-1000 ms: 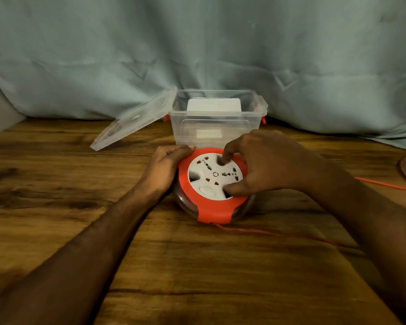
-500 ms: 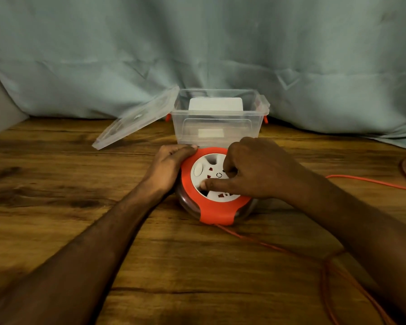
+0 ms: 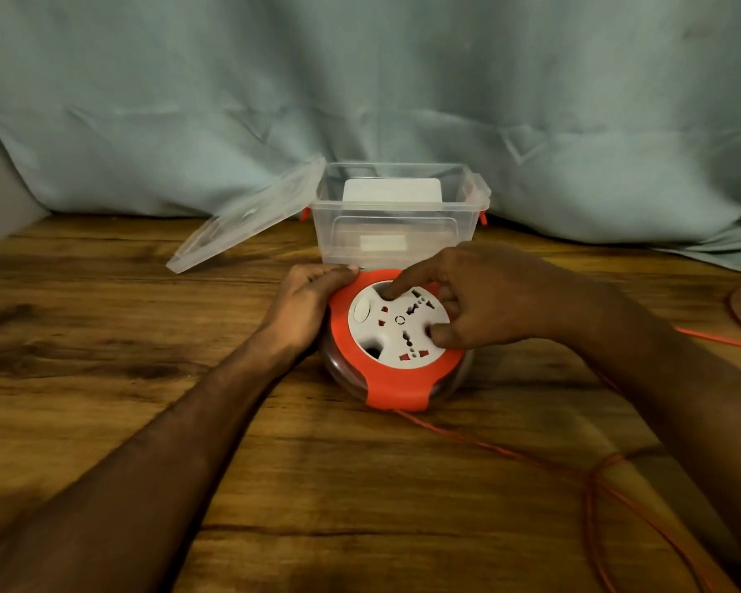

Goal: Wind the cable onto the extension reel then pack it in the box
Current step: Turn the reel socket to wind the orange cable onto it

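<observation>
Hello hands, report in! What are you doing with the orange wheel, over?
Left hand grips reel rim. Right hand fingers in white hub notches. Orange cable loose across table, unwound. Box open behind, way clear.

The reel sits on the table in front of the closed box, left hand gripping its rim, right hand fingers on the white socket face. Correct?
Not quite: the head view shows the box open, its lid leaning off to the left. The rest holds: left hand grips the rim of the reel, right hand fingers on the white face.
</observation>
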A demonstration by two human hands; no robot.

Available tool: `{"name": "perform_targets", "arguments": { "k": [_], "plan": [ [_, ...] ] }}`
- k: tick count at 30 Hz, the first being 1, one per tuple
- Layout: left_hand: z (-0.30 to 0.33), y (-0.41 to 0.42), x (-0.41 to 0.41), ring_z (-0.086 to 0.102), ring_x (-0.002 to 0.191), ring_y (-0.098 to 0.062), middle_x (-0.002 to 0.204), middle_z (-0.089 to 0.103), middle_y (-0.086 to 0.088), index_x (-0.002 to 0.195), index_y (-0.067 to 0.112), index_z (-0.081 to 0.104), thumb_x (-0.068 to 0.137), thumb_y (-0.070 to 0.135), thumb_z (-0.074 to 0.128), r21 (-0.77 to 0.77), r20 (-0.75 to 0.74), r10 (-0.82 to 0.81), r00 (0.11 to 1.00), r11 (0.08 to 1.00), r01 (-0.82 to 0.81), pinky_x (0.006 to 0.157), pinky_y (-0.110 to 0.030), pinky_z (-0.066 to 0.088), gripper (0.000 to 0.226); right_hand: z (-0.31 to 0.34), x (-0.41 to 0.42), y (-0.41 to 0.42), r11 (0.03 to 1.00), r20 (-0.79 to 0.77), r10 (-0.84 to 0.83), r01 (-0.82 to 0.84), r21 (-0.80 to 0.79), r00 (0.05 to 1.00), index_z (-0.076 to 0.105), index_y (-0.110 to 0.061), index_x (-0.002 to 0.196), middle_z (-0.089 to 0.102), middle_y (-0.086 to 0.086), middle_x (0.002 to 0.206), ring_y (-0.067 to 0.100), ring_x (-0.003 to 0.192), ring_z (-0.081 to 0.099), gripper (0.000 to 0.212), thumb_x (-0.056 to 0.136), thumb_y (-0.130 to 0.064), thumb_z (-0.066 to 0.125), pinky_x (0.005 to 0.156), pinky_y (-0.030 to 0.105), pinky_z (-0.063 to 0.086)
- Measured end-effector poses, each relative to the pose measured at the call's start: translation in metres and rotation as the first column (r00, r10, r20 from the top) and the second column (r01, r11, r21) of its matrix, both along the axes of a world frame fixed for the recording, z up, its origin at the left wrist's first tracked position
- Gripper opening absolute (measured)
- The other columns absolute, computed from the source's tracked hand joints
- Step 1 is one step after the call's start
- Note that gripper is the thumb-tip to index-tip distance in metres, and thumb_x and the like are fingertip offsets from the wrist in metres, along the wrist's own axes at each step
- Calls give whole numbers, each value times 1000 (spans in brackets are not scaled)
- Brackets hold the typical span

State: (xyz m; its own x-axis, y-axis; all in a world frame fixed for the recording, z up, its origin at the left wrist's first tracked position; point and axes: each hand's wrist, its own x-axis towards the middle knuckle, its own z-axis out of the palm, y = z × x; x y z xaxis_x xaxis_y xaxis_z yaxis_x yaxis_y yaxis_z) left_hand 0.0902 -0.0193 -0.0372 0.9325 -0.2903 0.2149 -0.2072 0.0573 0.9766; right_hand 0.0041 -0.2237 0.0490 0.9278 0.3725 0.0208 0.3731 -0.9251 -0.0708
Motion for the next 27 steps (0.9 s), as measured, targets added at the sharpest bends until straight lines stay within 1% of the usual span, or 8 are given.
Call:
{"name": "perform_targets", "arguments": {
  "k": [4,6,8,11,13,18,22,27],
  "plan": [
    [0,1,0,66,87,-58,95,71,-35,92,-7,73,96,23,61,30,23,16,1000,999,-17,82,-64,53,33,-2,2,-5,998,60,-47,50,-47,997,52,-59,131,59,-21,115,0,92,47,63,71,-64,71,70,27,42],
    [0,2,0,65,91,-59,94,73,-32,92,-5,74,99,20,59,47,23,30,999,998,-31,85,-65,53,31,-4,1,-4,994,91,-67,74,-79,994,54,-56,129,61,-20,123,1,94,45,65,68,-73,68,73,29,42],
    [1,1,0,69,88,-53,93,75,-30,92,-4,76,100,19,58,46,15,45,999,998,-46,86,-63,54,30,-5,1,-2,992,131,-75,87,-93,989,58,-50,126,63,-19,119,2,91,47,68,65,-79,65,73,29,42],
    [2,1,0,70,80,-42,90,75,-29,88,0,77,101,17,57,23,16,45,999,999,-45,81,-54,57,29,-8,-1,2,986,205,-83,110,-126,975,65,-43,112,55,-21,84,5,79,48,68,61,-87,58,65,29,35],
    [2,0,-1,68,75,-37,87,75,-28,83,5,79,100,16,57,0,22,36,999,999,-36,77,-46,55,30,-13,-1,4,985,251,-94,126,-118,963,65,-39,96,49,-18,73,7,72,49,65,59,-92,53,62,29,32],
    [1,1,-1,64,79,-40,95,67,-41,86,0,77,100,15,57,-10,33,40,999,999,-39,77,-51,50,29,-24,1,14,993,282,-90,108,-47,955,42,-30,59,55,-10,67,11,64,52,64,62,-94,47,54,27,28],
    [1,0,-1,67,83,-43,96,70,-37,91,-3,77,100,14,56,-15,17,35,999,999,-35,82,-60,53,28,-26,-1,21,991,289,-123,132,-14,950,36,-29,56,46,-11,60,9,58,46,64,66,-91,49,52,25,25],
    [3,-1,-3,63,82,-51,100,65,-46,98,-18,68,97,15,58,-22,13,42,999,999,-42,76,-62,50,35,-28,3,20,989,296,-139,148,-9,945,43,-29,59,53,-9,66,8,61,49,64,69,-92,44,53,27,29]
  ]
}}
